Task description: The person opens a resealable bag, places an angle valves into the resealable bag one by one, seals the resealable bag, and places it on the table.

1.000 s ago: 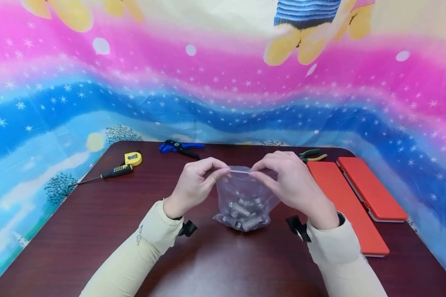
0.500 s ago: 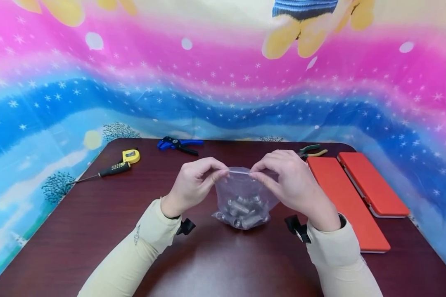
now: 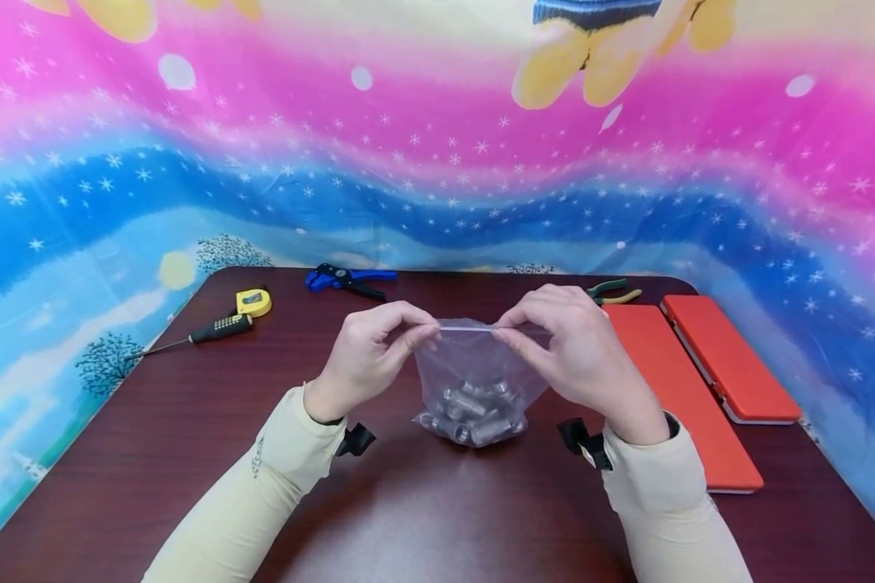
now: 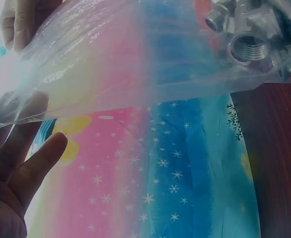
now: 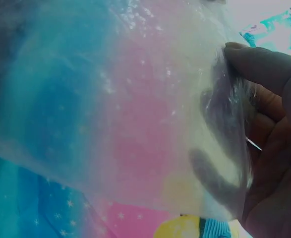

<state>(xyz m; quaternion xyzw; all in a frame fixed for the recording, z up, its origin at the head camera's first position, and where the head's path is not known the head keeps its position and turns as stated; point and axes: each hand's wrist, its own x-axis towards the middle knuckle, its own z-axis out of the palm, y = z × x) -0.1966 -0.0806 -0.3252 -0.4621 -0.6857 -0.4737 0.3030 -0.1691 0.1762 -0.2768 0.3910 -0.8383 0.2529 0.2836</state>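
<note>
A clear plastic zip bag (image 3: pixel 474 364) stands at the middle of the dark wooden table (image 3: pixel 189 453), its bottom filled with several threaded metal fittings (image 3: pixel 472 411). My left hand (image 3: pixel 370 350) pinches the left end of the bag's top seal. My right hand (image 3: pixel 569 344) pinches the right end. The left wrist view looks up through the bag film (image 4: pixel 135 64), with the fittings (image 4: pixel 249 44) at the top right and my left fingers (image 4: pixel 21 153) behind the plastic. In the right wrist view the film (image 5: pixel 135 99) fills the frame and my right fingers (image 5: pixel 264 64) grip its edge.
At the back left lie a black-handled screwdriver (image 3: pixel 211 330), a yellow tape measure (image 3: pixel 253 301) and a blue-handled tool (image 3: pixel 346 280). Green-handled pliers (image 3: pixel 612 291) lie at the back right, beside two red flat cases (image 3: pixel 671 389) (image 3: pixel 729 356). A colourful cloth hangs behind.
My hands have drawn slightly apart along the bag's top, so more of the seal shows between them. The view has tilted a little; the bag stays in place.
</note>
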